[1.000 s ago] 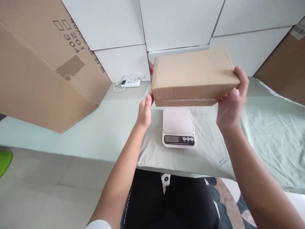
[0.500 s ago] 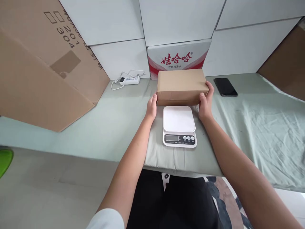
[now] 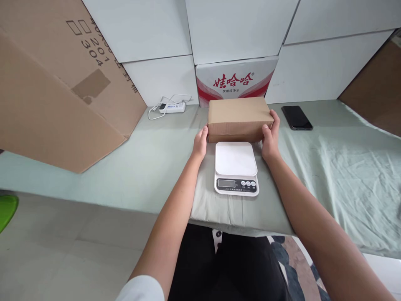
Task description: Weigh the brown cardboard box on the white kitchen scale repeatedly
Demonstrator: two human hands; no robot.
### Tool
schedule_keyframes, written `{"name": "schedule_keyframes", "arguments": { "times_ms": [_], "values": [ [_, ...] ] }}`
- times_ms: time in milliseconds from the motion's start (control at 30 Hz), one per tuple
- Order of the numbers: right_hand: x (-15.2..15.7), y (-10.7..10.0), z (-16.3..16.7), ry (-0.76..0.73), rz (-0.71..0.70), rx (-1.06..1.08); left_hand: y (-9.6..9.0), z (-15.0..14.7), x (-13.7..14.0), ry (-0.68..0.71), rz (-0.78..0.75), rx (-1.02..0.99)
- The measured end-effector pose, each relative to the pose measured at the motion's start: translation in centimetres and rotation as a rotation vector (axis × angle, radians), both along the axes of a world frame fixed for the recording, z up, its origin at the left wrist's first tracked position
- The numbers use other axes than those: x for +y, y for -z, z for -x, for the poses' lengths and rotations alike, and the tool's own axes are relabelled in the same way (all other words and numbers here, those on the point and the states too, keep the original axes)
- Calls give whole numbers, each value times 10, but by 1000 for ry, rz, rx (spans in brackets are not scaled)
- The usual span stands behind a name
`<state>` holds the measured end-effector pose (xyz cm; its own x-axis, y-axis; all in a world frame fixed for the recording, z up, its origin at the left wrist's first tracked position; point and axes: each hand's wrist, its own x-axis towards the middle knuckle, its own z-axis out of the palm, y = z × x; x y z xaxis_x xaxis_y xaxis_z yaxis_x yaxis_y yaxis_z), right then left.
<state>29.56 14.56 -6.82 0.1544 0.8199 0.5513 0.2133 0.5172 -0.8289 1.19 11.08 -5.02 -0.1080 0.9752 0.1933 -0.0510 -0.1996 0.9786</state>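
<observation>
A brown cardboard box [image 3: 239, 113] lies behind the white digital kitchen scale [image 3: 236, 159], its long side facing me. My left hand [image 3: 199, 142] presses against the box's left end, with the thumb near the front corner. At the other end, my right hand [image 3: 271, 136] grips the box, its thumb on the front face and its fingers around the right side. A horizontal seam runs low along the box's front. The scale's platform bears nothing, and its dark display panel and round buttons face me. How far the box rests on the cloth is hard to see.
Behind the box stands a white and red carton [image 3: 236, 79] against stacked white boxes [image 3: 156, 29]. A large cardboard carton [image 3: 62, 96] leans in at left. A white power strip with cable [image 3: 172, 107] and a black phone [image 3: 296, 117] lie on the green cloth [image 3: 150, 167].
My view has tilted slightly, so the scene sits a little lower. The box has come down a little between my hands, and its front seam shows more plainly. Both hands keep their hold.
</observation>
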Motion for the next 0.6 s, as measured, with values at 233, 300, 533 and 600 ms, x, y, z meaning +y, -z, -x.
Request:
{"name": "schedule_keyframes", "arguments": {
  "times_ms": [233, 300, 533, 600],
  "values": [
    [26, 18, -59, 158, 137, 248, -16, 36, 5, -276, 91, -226],
    [30, 18, -69, 198, 175, 320, -20, 42, 3, -300, 111, -252],
    [22, 9, -53, 154, 251, 357, -20, 31, 2, -218, 148, -227],
    [16, 5, -43, 96, 265, 295, -17, 24, 3, -154, 149, -210]
  ]
}}
